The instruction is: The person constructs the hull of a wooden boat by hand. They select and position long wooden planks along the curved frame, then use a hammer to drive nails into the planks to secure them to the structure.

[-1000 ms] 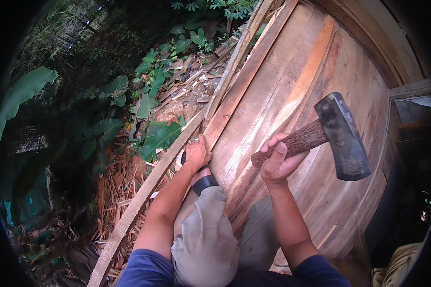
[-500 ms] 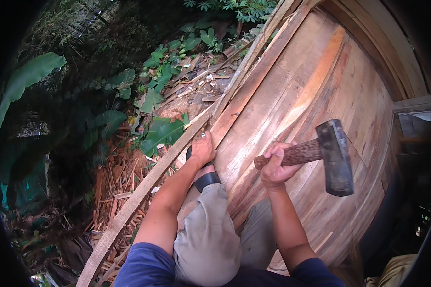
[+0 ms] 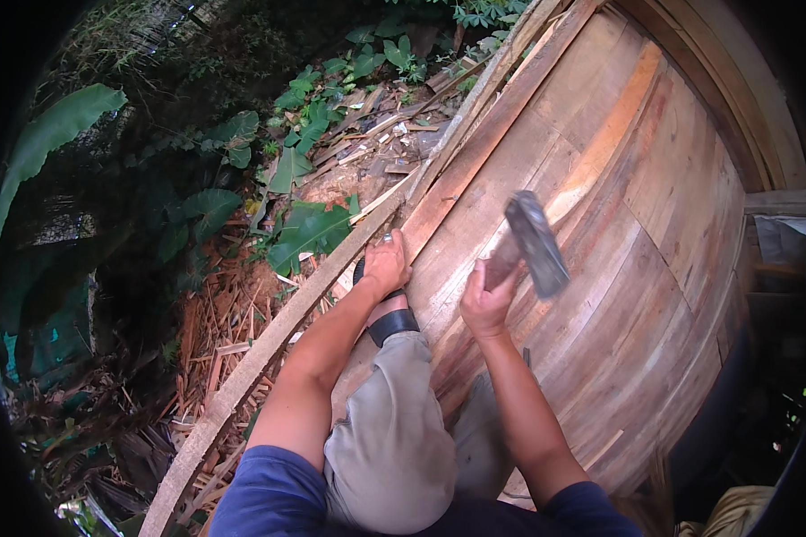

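My right hand (image 3: 488, 302) is wrapped round the dark wooden handle of a hammer. The heavy, blurred steel head (image 3: 537, 244) is held above the curved planking (image 3: 649, 313). My left hand (image 3: 386, 266), with a ring on one finger, is closed at the lower end of a long reddish-brown plank (image 3: 488, 148); its fingertips are partly hidden. This plank runs up and away along the planking's left edge. Just below my left hand is my foot with a black strap (image 3: 391, 326), and my bent knee in grey trousers (image 3: 390, 438) lies between my arms.
A long narrow wooden rail (image 3: 242, 380) bends along the left side. Beyond it, wood scraps (image 3: 219, 336) and broad green leaves (image 3: 312, 234) cover the ground. Thick curved beams (image 3: 748, 98) rise at the far right. Yellowish cloth (image 3: 734, 512) lies at the lower right.
The hammer has swung left and toward my left hand, its head turning with it. My right hand has shifted slightly left. My left hand stays at the plank's end.
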Action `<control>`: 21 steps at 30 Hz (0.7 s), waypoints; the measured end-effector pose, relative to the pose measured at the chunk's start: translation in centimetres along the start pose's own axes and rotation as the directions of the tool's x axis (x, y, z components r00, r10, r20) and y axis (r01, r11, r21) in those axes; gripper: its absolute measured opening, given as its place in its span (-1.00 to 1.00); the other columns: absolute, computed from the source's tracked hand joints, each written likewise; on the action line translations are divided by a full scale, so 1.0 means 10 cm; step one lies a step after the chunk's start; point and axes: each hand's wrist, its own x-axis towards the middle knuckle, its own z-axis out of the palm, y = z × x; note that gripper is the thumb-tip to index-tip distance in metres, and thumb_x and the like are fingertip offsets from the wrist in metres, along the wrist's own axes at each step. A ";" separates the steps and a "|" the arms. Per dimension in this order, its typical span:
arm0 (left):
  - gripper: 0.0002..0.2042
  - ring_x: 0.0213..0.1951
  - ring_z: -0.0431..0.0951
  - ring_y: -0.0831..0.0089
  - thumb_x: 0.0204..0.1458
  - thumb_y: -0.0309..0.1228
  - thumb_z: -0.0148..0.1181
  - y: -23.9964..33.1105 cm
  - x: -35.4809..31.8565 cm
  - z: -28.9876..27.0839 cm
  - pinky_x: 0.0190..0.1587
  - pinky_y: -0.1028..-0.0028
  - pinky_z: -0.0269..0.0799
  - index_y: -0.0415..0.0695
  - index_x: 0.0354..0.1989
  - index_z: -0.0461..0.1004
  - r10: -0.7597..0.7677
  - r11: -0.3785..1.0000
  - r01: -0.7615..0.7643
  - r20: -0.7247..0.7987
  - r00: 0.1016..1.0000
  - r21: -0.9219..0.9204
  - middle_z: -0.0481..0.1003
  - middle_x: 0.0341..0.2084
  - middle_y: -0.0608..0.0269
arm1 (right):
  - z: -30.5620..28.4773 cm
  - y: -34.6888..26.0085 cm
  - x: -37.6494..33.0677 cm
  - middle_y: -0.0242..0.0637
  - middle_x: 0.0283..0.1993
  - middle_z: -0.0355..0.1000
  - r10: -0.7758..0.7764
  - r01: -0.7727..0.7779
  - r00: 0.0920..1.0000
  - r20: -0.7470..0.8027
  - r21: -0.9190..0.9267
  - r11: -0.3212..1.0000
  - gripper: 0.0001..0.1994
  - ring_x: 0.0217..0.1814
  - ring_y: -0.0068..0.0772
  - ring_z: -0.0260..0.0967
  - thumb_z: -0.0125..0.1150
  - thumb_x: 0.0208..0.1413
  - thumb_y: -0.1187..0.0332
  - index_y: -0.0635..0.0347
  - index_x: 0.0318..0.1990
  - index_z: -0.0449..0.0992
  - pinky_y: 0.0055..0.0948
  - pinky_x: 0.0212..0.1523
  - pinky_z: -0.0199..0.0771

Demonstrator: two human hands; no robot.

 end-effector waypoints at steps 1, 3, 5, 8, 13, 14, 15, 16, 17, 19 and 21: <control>-0.25 -0.03 0.52 0.05 -0.13 -0.24 0.29 -0.06 -0.01 0.04 0.16 0.05 0.24 -0.36 0.15 0.03 -0.023 1.000 0.022 0.023 0.999 0.015 0.51 -0.15 -0.14 | 0.08 -0.01 0.01 0.25 -0.36 0.43 0.438 -0.279 0.758 0.484 -0.365 0.888 -0.67 -0.31 0.29 0.44 0.06 0.21 0.35 0.28 0.03 0.17 0.06 -0.28 0.40; -0.24 -0.03 0.53 0.05 -0.12 -0.23 0.28 0.00 -0.02 0.03 0.16 0.04 0.24 -0.36 0.17 0.02 0.006 0.999 -0.008 0.045 0.999 0.040 0.51 -0.14 -0.14 | 0.16 0.09 -0.08 0.33 -0.34 0.42 0.513 -0.282 0.594 0.620 -0.437 0.854 -0.69 -0.20 0.41 0.37 0.05 0.21 0.32 0.25 0.01 0.19 0.13 -0.25 0.33; -0.13 0.04 0.47 -0.01 -0.19 -0.16 0.34 -0.02 0.05 -0.08 0.18 0.07 0.24 -0.39 0.22 0.00 -0.026 1.000 0.024 0.145 0.989 0.018 0.46 -0.09 -0.28 | 0.11 -0.18 0.10 0.23 -0.37 0.43 0.417 -0.308 0.722 0.553 -0.283 0.908 -0.72 -0.27 0.34 0.40 0.05 0.21 0.35 0.26 0.00 0.22 0.06 -0.28 0.35; -0.21 -0.07 0.53 -0.03 -0.18 -0.15 0.33 -0.24 -0.03 0.14 0.11 0.11 0.31 -0.34 0.15 0.07 -0.004 1.000 0.003 -0.069 0.998 -0.004 0.51 -0.19 -0.21 | -0.06 -0.54 0.24 0.13 -0.39 0.44 0.287 -0.293 0.905 0.313 -0.029 0.956 -0.72 -0.32 0.22 0.43 0.07 0.20 0.38 0.27 0.00 0.24 -0.02 -0.30 0.37; -0.15 -0.07 0.54 0.00 -0.18 -0.09 0.35 -0.04 0.08 -0.02 0.09 0.09 0.32 -0.30 0.20 0.04 -0.079 0.997 0.080 0.093 0.993 -0.009 0.51 -0.15 -0.17 | -0.62 -0.32 0.54 0.05 -0.33 0.45 0.267 -0.274 0.956 0.118 0.047 0.960 -0.71 -0.28 0.10 0.45 0.11 0.16 0.41 0.30 -0.01 0.28 -0.12 -0.24 0.39; -0.14 -0.08 0.56 0.01 -0.18 -0.08 0.34 0.01 0.06 -0.05 0.09 0.08 0.32 -0.29 0.21 0.02 -0.096 0.995 0.099 0.107 0.990 -0.021 0.52 -0.16 -0.14 | -0.70 -0.23 0.51 0.06 -0.32 0.45 0.285 -0.289 0.951 0.119 0.023 0.957 -0.72 -0.26 0.10 0.45 0.11 0.16 0.41 0.30 -0.02 0.28 -0.12 -0.23 0.39; -0.10 -0.08 0.55 0.00 -0.22 -0.04 0.38 0.07 0.08 -0.06 0.06 0.08 0.35 -0.25 0.22 0.02 -0.106 0.992 0.108 0.033 0.994 -0.060 0.51 -0.13 -0.15 | -0.77 -0.09 0.42 0.06 -0.30 0.45 0.303 -0.305 0.945 0.119 -0.001 0.952 -0.72 -0.24 0.09 0.45 0.11 0.16 0.41 0.31 -0.02 0.29 -0.13 -0.22 0.39; -0.13 -0.04 0.53 0.00 -0.21 -0.10 0.36 0.11 0.11 -0.14 0.07 0.07 0.35 -0.23 0.23 0.03 -0.161 0.981 0.165 0.051 0.986 -0.100 0.50 -0.11 -0.14 | -0.82 -0.01 0.34 0.07 -0.29 0.45 0.320 -0.321 0.937 0.137 -0.017 0.947 -0.72 -0.23 0.09 0.46 0.11 0.16 0.41 0.31 -0.03 0.29 -0.13 -0.21 0.39; -0.15 -0.03 0.52 0.00 -0.21 -0.14 0.36 0.08 0.15 -0.10 0.07 0.07 0.35 -0.23 0.22 0.04 -0.158 0.981 0.158 0.013 0.987 -0.115 0.50 -0.11 -0.14 | -0.87 -0.04 0.28 0.08 -0.27 0.46 0.358 -0.358 0.922 0.144 -0.029 0.933 -0.73 -0.20 0.10 0.46 0.12 0.15 0.40 0.32 -0.04 0.31 -0.12 -0.18 0.39; -0.23 -0.01 0.50 0.01 -0.23 -0.26 0.35 0.08 0.23 0.00 0.07 0.10 0.37 -0.24 0.18 0.10 -0.151 0.979 0.141 -0.057 0.987 -0.145 0.49 -0.11 -0.14 | -0.93 0.22 0.00 0.10 -0.26 0.46 0.490 -0.494 0.853 0.183 -0.027 0.869 -0.72 -0.17 0.13 0.45 0.13 0.14 0.38 0.31 -0.05 0.32 -0.10 -0.17 0.38; -0.23 -0.05 0.51 -0.05 -0.28 -0.23 0.39 0.08 0.25 0.01 0.03 0.17 0.41 -0.28 0.12 0.14 -0.121 0.977 0.110 -0.052 0.991 -0.184 0.47 -0.11 -0.21 | -1.01 0.49 -0.29 0.12 -0.24 0.45 0.589 -0.594 0.778 0.220 -0.048 0.803 -0.72 -0.14 0.17 0.44 0.14 0.14 0.35 0.30 -0.06 0.32 -0.08 -0.16 0.38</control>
